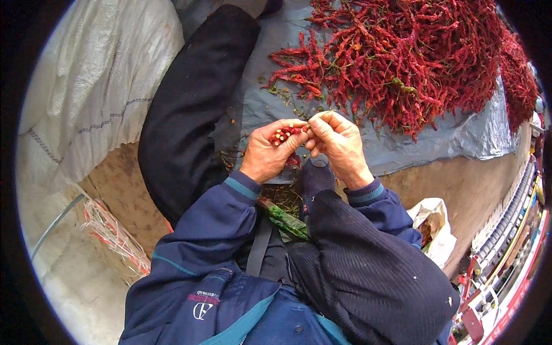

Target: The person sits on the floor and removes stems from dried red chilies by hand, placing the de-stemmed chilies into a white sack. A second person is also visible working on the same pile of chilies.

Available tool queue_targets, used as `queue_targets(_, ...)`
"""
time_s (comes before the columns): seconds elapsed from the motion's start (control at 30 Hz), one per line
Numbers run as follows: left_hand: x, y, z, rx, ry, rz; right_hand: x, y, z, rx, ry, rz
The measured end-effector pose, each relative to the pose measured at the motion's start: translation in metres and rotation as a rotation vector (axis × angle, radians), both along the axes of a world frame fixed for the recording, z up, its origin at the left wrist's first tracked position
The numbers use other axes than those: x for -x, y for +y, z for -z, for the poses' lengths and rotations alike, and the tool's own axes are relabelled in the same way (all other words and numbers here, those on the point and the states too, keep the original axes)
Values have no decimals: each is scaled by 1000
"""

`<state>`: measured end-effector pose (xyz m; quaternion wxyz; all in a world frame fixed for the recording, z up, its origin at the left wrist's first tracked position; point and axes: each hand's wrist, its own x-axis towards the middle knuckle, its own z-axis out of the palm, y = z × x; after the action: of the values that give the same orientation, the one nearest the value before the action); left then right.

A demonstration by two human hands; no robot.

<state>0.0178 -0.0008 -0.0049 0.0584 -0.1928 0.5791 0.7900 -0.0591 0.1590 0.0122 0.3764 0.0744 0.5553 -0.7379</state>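
Observation:
My left hand (268, 156) is closed around a bunch of dried red chili peppers (285, 135). Their pale, round stem ends face up, and a few red tips show below the fist. Thumb and fingers of my right hand (343, 144) pinch a thin chili stem (307, 127) at the bunch's right side, so both hands nearly touch. Beyond them a large heap of dried red chilies (401, 64), many with stems on, covers a grey plastic sheet (414, 151). Loose stems and pale seeds lie on the sheet near my hands.
A white woven sack (112, 56) stands at left, above a bundle of plastic strips (114, 235). My shoe (318, 177) and a green patterned wrapper (286, 221) are below my hands. At right are an opened white bag (442, 220) and machinery with red parts (472, 321).

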Motion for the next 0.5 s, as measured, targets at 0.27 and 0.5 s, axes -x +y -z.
queue_targets(0.27, -6, 3, 9, 107, 4, 46, -4, 10, 0, -145, 231, -133)
queue_targets(0.5, -3, 0, -10, -395, -109, 81, -21, 12, -3, -80, 417, 1)
